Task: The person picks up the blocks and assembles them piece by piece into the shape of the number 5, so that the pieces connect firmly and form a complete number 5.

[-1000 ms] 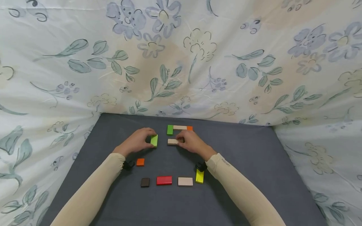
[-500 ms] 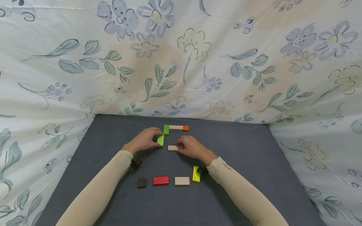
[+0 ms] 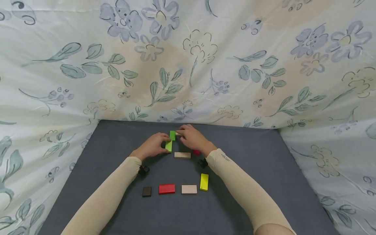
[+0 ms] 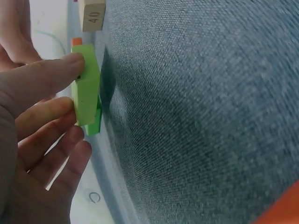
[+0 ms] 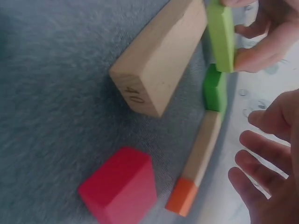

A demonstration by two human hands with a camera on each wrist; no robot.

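Note:
My left hand [image 3: 151, 146] pinches a light green block [image 4: 87, 84] between thumb and fingers. The block's far end is right at a darker green block [image 5: 214, 88] in the back row. My right hand [image 3: 194, 138] holds nothing; its fingers are spread and reach over the back row, close to the green block. A thin wooden block [image 5: 202, 144] and an orange block [image 5: 182, 196] continue that row, mostly hidden under this hand in the head view. Nearer lies a wooden block marked 40 [image 3: 182, 155], with a red block [image 5: 121, 184] to its right, partly behind my right wrist.
Along the front lie a dark brown block [image 3: 147, 191], a red rectangular block [image 3: 166, 188], a pale wooden block [image 3: 189, 189] and a yellow block [image 3: 204, 181]. An orange block [image 4: 282, 207] shows near my left wrist. Flowered cloth [image 3: 188, 65] borders the grey table [image 3: 264, 182].
My right hand has let go of the wooden block marked 40 and moved away to the back row. My left hand has carried the light green block rightward to the green block.

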